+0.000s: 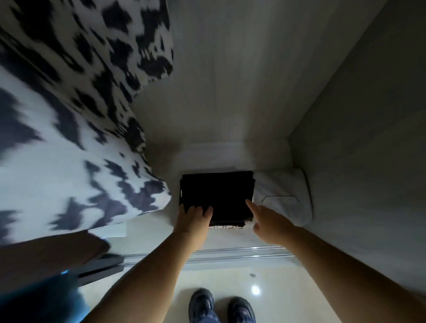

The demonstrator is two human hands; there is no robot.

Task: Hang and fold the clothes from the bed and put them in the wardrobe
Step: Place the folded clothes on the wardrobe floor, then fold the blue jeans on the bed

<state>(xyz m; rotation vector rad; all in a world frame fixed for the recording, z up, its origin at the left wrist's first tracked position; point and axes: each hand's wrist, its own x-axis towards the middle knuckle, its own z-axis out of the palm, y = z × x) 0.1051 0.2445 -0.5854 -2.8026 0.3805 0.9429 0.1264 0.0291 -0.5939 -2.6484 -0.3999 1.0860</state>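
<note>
Resting on the wardrobe floor [231, 157], black stack [217, 196] touches white fold [283, 194]; left hand [194, 218] spread on it, right hand [266, 221] loosely spread at its corner.

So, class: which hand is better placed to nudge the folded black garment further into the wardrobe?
Left hand: it lies flat on the black garment's near edge. The right hand touches only its corner beside the white garment.

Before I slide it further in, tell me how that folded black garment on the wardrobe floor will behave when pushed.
The folded black garment is probably floppy: layered edges show at its near side, so it may bunch. Pushed by both the left hand and right hand, it likely slides flat. It sits against the white folded garment, which may shift.
</note>
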